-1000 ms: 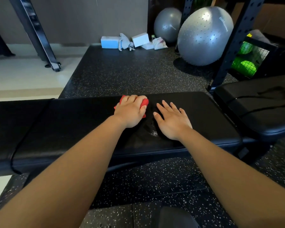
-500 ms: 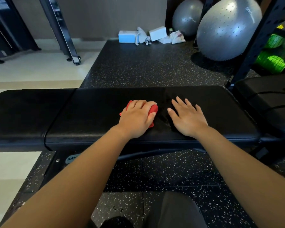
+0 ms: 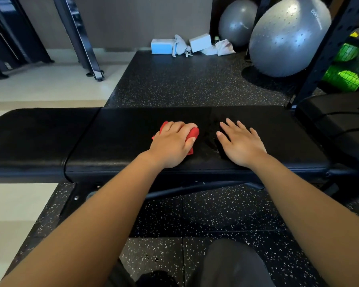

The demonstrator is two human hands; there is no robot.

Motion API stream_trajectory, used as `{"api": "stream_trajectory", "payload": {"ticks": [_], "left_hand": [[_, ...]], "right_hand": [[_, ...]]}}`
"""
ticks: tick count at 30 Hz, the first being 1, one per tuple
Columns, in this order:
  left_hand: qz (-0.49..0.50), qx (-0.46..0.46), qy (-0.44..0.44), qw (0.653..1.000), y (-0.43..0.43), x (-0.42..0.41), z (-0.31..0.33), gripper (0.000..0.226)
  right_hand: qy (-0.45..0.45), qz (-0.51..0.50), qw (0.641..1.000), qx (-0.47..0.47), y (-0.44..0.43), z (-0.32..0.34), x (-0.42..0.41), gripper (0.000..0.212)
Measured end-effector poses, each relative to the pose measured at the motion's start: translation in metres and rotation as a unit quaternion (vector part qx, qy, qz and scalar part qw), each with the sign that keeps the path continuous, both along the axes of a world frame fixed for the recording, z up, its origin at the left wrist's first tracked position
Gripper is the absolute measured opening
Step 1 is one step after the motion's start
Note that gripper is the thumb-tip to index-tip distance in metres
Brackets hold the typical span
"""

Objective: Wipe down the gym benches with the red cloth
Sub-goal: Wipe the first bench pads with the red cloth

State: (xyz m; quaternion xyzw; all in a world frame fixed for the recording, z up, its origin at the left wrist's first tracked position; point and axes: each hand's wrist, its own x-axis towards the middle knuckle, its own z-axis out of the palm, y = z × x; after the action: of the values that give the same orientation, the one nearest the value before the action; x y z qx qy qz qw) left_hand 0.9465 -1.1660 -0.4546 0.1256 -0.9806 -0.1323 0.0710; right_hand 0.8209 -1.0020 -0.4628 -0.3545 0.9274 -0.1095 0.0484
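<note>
The left hand grips the bunched red cloth mid-pad on the black padded gym bench, the right hand rests flat with fingers spread, and the second black bench at right looks unwiped.

bench pad looks like smooth black vinyl with a slight sheen, the cloth is soft red fabric – floor is matt speckled rubber, and the big ball is glossy grey plastic with little bumps
</note>
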Motion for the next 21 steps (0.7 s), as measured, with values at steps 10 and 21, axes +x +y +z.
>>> {"api": "stream_trajectory", "payload": {"ticks": [10, 21], "left_hand": [[0.015, -0.051, 0.049, 0.997, -0.013, 0.075, -0.009, 0.067], [-0.032, -0.077, 0.092, 0.992, 0.023, 0.041, -0.016, 0.050]], "right_hand": [[-0.004, 0.006, 1.000, -0.001, 0.002, 0.001, 0.000, 0.056], [-0.005, 0.003, 1.000, -0.022, 0.000, 0.000, -0.001, 0.056]]}}
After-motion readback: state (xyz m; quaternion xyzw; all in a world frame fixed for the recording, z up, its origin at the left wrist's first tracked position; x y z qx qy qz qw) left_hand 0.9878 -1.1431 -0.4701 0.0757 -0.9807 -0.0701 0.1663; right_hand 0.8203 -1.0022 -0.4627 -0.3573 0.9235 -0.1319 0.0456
